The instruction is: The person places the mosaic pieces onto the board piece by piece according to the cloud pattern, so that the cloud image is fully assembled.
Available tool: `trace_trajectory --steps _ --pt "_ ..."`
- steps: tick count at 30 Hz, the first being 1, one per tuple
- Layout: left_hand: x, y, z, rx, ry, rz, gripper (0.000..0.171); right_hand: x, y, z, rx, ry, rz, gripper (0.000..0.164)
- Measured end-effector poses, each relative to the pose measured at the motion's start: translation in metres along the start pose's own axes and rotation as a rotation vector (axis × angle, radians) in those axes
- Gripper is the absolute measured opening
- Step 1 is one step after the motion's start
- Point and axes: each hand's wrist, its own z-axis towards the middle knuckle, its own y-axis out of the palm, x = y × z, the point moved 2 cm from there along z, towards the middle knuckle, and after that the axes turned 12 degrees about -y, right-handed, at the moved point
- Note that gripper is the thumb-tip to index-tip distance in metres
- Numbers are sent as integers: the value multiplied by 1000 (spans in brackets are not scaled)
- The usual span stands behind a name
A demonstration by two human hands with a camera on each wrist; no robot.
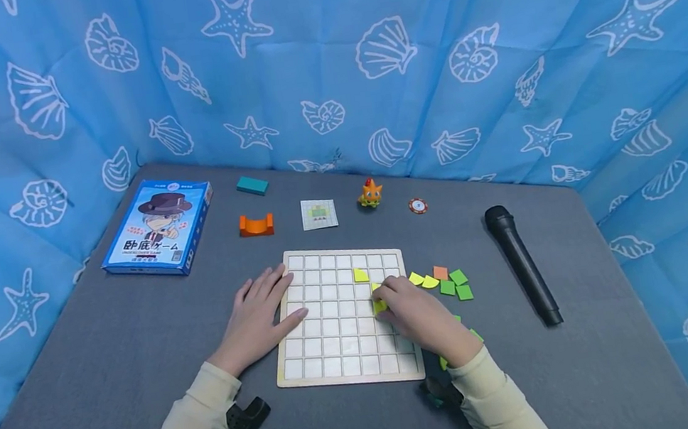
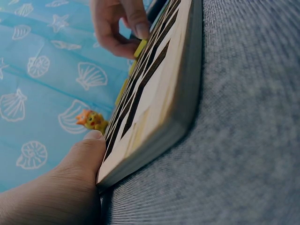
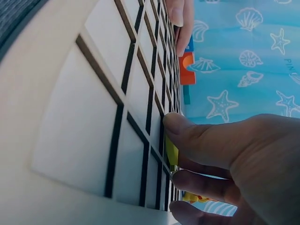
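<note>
A wooden grid board (image 1: 335, 348) with white square cells lies on the grey table. My left hand (image 1: 256, 323) rests on its left edge, fingers spread and thumb on the rim. Over the right part of the board, my right hand (image 1: 419, 314) pinches a yellow tile (image 1: 380, 307) between thumb and finger, at the grid surface. In the left wrist view this yellow tile (image 2: 140, 48) sits tilted under the thumb; its far side is hidden. Another yellow tile (image 1: 361, 275) lies in a cell farther up, and a bit of yellow shows beside the right fingers.
Right of the board lie yellow quarter-round tiles (image 1: 430, 281), an orange tile (image 1: 440, 273) and several green tiles (image 1: 447, 287); the right forearm partly covers more. Behind are a pattern card (image 1: 320, 223), orange block (image 1: 257, 226), teal block (image 1: 252, 185), toy figure (image 1: 370, 194), chip (image 1: 418, 205), blue box (image 1: 155, 227) and microphone (image 1: 523, 264).
</note>
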Motion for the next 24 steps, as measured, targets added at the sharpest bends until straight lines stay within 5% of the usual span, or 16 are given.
trace_trajectory --steps 24 --pt "1 -2 -1 3 8 -8 75 4 -2 -2 18 5 13 29"
